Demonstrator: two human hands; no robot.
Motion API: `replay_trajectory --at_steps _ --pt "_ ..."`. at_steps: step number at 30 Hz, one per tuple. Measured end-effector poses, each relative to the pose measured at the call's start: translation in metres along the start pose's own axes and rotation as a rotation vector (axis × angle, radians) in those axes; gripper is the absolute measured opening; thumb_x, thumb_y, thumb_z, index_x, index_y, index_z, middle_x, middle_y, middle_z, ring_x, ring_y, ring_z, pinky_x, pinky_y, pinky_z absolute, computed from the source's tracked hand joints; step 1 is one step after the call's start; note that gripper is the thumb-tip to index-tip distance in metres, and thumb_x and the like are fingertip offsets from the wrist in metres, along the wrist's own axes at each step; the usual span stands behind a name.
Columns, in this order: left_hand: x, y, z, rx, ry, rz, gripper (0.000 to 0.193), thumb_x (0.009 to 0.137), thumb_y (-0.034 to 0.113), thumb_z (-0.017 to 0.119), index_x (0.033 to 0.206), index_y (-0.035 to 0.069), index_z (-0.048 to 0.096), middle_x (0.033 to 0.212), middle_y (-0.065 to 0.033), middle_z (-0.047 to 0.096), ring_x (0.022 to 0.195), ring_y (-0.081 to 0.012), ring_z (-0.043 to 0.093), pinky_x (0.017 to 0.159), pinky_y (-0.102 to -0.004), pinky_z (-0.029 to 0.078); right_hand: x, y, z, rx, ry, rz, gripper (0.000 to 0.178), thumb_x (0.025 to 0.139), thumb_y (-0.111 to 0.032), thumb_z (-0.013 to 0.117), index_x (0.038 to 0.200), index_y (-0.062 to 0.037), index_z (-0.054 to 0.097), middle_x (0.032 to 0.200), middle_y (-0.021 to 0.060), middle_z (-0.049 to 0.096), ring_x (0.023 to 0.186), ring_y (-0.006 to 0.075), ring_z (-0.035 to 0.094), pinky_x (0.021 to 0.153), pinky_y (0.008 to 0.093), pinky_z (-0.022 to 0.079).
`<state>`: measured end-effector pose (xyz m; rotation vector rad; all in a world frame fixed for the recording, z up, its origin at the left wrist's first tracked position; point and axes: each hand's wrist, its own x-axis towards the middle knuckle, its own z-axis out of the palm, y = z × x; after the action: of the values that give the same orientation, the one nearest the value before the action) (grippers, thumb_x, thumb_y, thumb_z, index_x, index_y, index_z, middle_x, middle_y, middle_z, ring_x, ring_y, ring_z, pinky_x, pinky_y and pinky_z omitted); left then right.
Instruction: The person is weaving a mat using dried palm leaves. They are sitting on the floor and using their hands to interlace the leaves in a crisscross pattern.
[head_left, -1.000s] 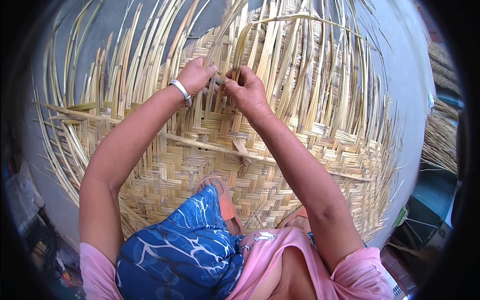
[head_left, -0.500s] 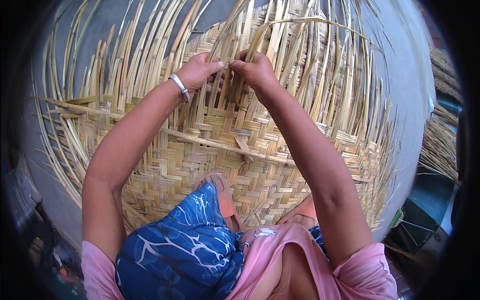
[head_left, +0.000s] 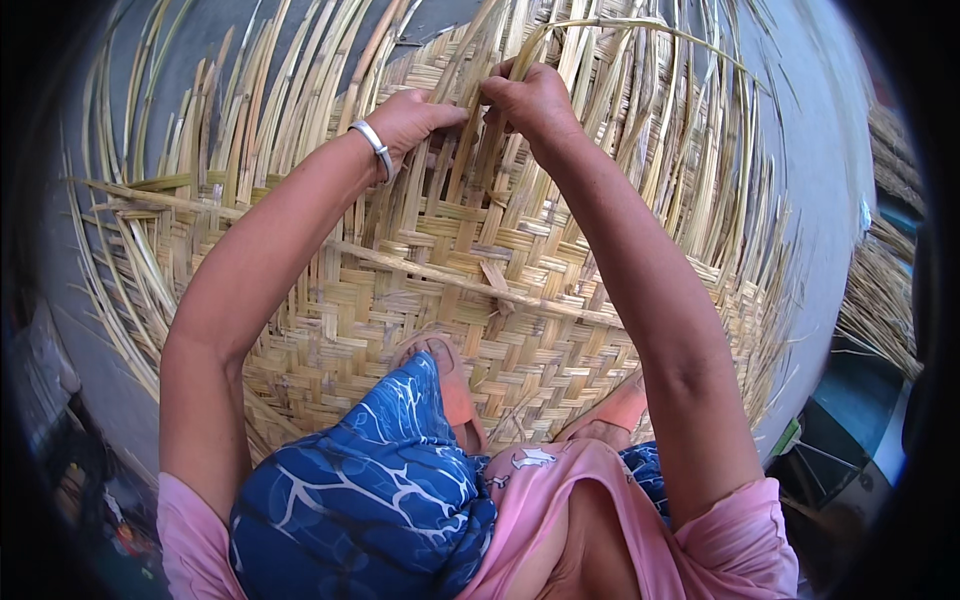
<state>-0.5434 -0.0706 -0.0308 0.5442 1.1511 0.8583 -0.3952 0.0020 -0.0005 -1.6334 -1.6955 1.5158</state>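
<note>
A mat of flat split-cane strips (head_left: 540, 360) is partly woven, with long loose ends fanning out at its far side. Toward the middle of that far side, my left hand (head_left: 410, 122) is closed on upright cane strips, its thumb above and its other fingers mostly hidden below. Just right of it, my right hand (head_left: 538, 100) pinches a cane strip (head_left: 525, 58) that bends over and runs off to the right. A long thin cane (head_left: 440, 275) lies across the woven part, and a short scrap (head_left: 496, 287) rests beside it.
My sandalled feet (head_left: 455, 395) stand on the mat near its front. Grey floor (head_left: 825, 200) shows around it. Bundles of thin dry stalks (head_left: 880, 300) lie at the right edge, near a dark teal object (head_left: 860, 395). Blurred clutter (head_left: 90, 490) is at the lower left.
My right hand has moved up and slightly right with the bent strip. My left hand has shifted a little up and right, its thumb now reaching further across the strips.
</note>
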Motion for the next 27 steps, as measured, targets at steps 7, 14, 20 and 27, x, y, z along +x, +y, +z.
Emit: replay_trajectory --at_steps 7,14,20,27 --pt "-0.001 -0.004 -0.003 0.008 0.0 0.035 0.022 0.078 0.016 0.07 0.093 0.011 0.055 0.078 0.0038 0.056 0.064 -0.0058 0.05 0.048 -0.0228 0.045 0.006 -0.007 -0.005 0.056 -0.047 0.012 0.017 0.082 -0.021 0.065 0.087 -0.0047 0.063 0.077 0.0049 0.065 0.063 0.0128 0.062 0.057 0.0266 0.049" --pt "-0.006 0.001 0.001 0.025 0.046 0.016 0.022 0.078 0.017 0.07 0.093 0.011 0.054 0.076 0.003 0.056 0.065 -0.0063 0.052 0.048 -0.0235 0.045 0.008 -0.01 -0.014 0.149 -0.103 0.014 0.014 0.082 -0.018 0.063 0.085 -0.0045 0.063 0.077 0.0045 0.065 0.065 0.0115 0.063 0.061 0.028 0.053" --pt "0.001 -0.004 -0.004 0.058 0.028 0.015 0.022 0.081 0.017 0.068 0.094 0.009 0.053 0.083 0.0 0.06 0.071 -0.0077 0.056 0.055 -0.0247 0.049 0.011 -0.01 -0.025 0.109 -0.185 0.013 0.019 0.079 -0.017 0.063 0.09 -0.0017 0.064 0.08 0.0062 0.065 0.069 0.0138 0.065 0.07 0.0298 0.055" --pt "-0.001 -0.002 -0.002 -0.08 -0.057 0.034 0.026 0.08 0.018 0.07 0.099 0.009 0.055 0.088 0.0008 0.062 0.081 -0.0102 0.061 0.073 -0.027 0.053 0.017 -0.013 -0.024 0.089 -0.199 0.005 0.017 0.075 -0.014 0.063 0.086 -0.0015 0.062 0.074 0.0066 0.061 0.065 0.0191 0.061 0.061 0.0319 0.05"
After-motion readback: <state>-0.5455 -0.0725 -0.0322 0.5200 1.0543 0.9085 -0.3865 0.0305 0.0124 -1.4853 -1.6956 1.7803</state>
